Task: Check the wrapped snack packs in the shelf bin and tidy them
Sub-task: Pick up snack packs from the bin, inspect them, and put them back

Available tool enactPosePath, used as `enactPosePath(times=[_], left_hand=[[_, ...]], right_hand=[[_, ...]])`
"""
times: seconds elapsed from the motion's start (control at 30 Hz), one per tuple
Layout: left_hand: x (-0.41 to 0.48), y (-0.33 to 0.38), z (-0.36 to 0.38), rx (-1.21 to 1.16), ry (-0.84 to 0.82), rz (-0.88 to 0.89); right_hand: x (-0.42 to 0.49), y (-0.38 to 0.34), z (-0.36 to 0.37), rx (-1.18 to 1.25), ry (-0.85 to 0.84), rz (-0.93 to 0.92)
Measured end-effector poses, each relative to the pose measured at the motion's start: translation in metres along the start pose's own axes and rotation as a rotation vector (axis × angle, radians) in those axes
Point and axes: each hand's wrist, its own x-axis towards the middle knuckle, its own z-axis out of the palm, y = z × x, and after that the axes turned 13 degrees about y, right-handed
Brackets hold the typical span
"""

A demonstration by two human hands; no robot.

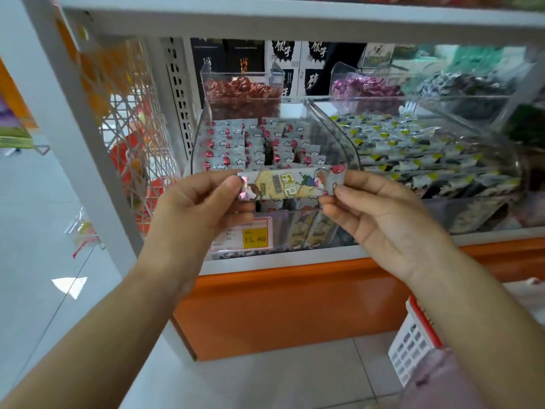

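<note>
Snack pack between both hands' grips

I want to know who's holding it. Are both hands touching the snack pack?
Touching. The head view shows the left hand pinching one end of the snack pack and the right hand pinching the other.

setting: retail shop, snack aisle. white metal shelving holds clear acrylic bins of wrapped snacks; yellow price tag reads 15.80 (clipped to bin front); orange shelf base, tiled floor.
</note>
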Motion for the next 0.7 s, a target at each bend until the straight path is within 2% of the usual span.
enactPosePath(times=[0.23, 0.4, 0.53, 0.63, 0.7], left_hand=[[-0.0032, 0.0003, 0.0042, -0.041, -0.007, -0.006], [-0.0036, 0.0026, 0.0018, -0.023, -0.053, -0.018], [-0.0062, 0.0056, -0.0009, 0.219, -0.046, 0.172], [-0.0082, 0.0072, -0.0025, 0.370, -0.020, 0.316], [-0.0084, 0.0067, -0.0034, 0.488, 0.006, 0.415]], right_hand=[[0.0039, 0.0007, -0.0003, 0.105, 0.083, 0.048], [0.0039, 0.0034, 0.0007, 0.092, 0.123, -0.021], [0.0043, 0.0039, 0.0004, 0.061, 0.108, -0.060], [0.0024, 0.0026, 0.0005, 0.010, 0.013, -0.060], [0.0002, 0.0042, 0.0014, -0.084, -0.021, -0.125]])
